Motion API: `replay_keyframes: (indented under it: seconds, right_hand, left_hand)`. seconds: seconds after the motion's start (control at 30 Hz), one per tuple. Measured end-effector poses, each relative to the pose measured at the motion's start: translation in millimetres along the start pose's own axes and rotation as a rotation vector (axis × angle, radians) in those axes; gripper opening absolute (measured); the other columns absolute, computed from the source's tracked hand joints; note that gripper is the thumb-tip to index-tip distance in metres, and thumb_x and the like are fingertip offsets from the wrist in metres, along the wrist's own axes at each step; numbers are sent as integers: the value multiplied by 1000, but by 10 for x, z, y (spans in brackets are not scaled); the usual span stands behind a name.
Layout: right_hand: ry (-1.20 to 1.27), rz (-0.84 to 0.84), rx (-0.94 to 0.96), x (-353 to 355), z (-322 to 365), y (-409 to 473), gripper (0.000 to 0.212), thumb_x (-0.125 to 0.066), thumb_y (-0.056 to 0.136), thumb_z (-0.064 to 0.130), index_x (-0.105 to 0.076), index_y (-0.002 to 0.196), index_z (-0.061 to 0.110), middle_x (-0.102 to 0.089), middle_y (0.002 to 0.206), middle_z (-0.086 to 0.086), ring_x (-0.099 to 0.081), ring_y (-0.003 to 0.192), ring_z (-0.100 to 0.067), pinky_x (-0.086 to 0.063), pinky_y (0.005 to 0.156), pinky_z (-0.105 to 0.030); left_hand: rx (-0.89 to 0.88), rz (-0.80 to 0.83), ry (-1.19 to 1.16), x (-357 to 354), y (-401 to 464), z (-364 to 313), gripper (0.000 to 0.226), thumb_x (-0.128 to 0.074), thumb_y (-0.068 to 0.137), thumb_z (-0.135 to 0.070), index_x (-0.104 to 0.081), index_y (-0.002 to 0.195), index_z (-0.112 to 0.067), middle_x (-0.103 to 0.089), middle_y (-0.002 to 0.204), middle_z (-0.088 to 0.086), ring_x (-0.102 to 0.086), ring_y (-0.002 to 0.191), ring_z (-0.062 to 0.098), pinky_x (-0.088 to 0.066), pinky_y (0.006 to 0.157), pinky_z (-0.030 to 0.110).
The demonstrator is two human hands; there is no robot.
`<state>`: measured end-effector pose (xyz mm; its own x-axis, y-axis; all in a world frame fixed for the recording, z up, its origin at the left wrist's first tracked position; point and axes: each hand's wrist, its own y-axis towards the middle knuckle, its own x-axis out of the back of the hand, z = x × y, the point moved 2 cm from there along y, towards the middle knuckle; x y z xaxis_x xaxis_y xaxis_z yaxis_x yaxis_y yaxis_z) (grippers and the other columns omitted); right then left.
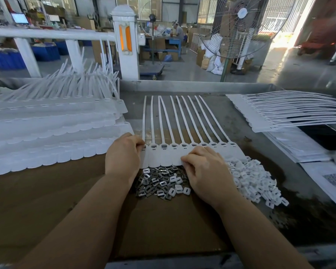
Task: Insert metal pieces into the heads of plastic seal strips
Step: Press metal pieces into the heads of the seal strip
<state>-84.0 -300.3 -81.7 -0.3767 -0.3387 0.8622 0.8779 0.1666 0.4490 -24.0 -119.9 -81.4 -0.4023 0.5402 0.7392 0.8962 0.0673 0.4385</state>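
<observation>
Seal strips (pixel 182 133) sheet: left hand (pixel 122 154) pinches its left edge, right hand (pixel 206 169) pinches its near edge.

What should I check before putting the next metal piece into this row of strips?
1. Row of strips flat on the table: ok.
2. Left hand steadying the row's left end: ok.
3. Right hand pinching the tab edge: ok; whether it carries a piece: cannot tell.
4. Metal pieces close by, just below the tabs: ok.
5. Head slots filled: cannot tell, some show dark inserts.
6. White caps mixed into the metal pile: not ok, a few strays.
</observation>
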Motion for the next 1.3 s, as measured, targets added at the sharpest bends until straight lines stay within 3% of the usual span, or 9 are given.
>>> replay_keyframes:
  seconds: [0.3, 0.47, 0.6, 0.7, 0.83, 1.03, 1.13, 1.23, 1.3]
  right_hand:
    - [27, -14, 5, 7, -4, -7, 18, -55, 91, 17, -71, 96, 10, -64, 93, -3, -54, 91, -20, -45, 82, -36]
    - [29, -13, 9, 6, -6, -1, 20, -54, 92, 18, -71, 98, 10, -65, 94, -4, -54, 92, -21, -45, 83, -38]
    - [34, -18, 7, 9, 0, -1, 19, -54, 92, 17, -71, 96, 10, -64, 93, -3, -54, 91, -20, -45, 82, -37]
    - [40, -14, 3, 6, -1, 3, 19, -54, 92, 17, -71, 96, 11, -64, 93, -2, -53, 92, -19, -44, 83, -37]
    - [49, -14, 0, 7, -7, 5, 19, -54, 92, 16, -71, 98, 10, -64, 95, -2, -53, 93, -20, -44, 84, -37]
    - [48, 0, -8, 11, -18, 6, 21, -52, 92, 18, -70, 101, 12, -63, 98, -1, -53, 96, -19, -43, 86, -37]
    - [47, 2, -9, 10, -25, 9, 21, -52, 92, 18, -70, 101, 12, -63, 99, -1, -52, 97, -18, -43, 86, -37]
    - [47, 0, -9, 6, -25, 10, 20, -53, 92, 18, -70, 101, 12, -63, 99, -1, -53, 97, -18, -43, 86, -37]
    - [46, 2, -10, 7, -23, 8, 20, -53, 92, 18, -70, 101, 13, -63, 99, 0, -52, 97, -18, -43, 86, -36]
  left_hand:
    - [4, 56, 22, -10, -22, -11, 26, -49, 92, -9, -73, 103, -12, -61, 105, -4, -57, 96, 17, -39, 79, 20]
    - [-53, 117, 134, 12, -48, -43, 32, -45, 92, -8, -68, 113, -16, -58, 111, -5, -52, 103, 19, -46, 87, 33]
    - [-23, 121, 93, 27, -68, -15, 35, -46, 91, -7, -68, 114, -20, -57, 113, -8, -52, 104, 17, -45, 86, 30]
    - [57, 75, -39, 54, -76, 33, 30, -49, 88, -7, -73, 102, -19, -62, 113, -6, -57, 97, 16, -42, 81, 21]
    - [115, 64, -245, 123, -87, 44, 31, -56, 80, -1, -67, 68, -27, -62, 86, -12, -51, 71, 1, -34, 62, 1]
    - [-95, 414, -401, 175, -150, -66, 25, -67, 77, 0, -73, 67, -22, -63, 88, -4, -56, 88, 13, -41, 73, 15]
    - [-87, 384, -423, 183, -149, -55, 24, -68, 77, -1, -73, 68, -22, -64, 86, -4, -57, 85, 18, -43, 73, 20]
    - [39, 315, -502, 191, -128, 1, 20, -65, 74, 4, -71, 66, -13, -63, 82, 10, -57, 81, 31, -43, 68, 24]
    - [64, 345, -458, 185, -119, 25, 20, -65, 74, 3, -69, 63, -13, -63, 77, 12, -58, 76, 29, -43, 66, 24]
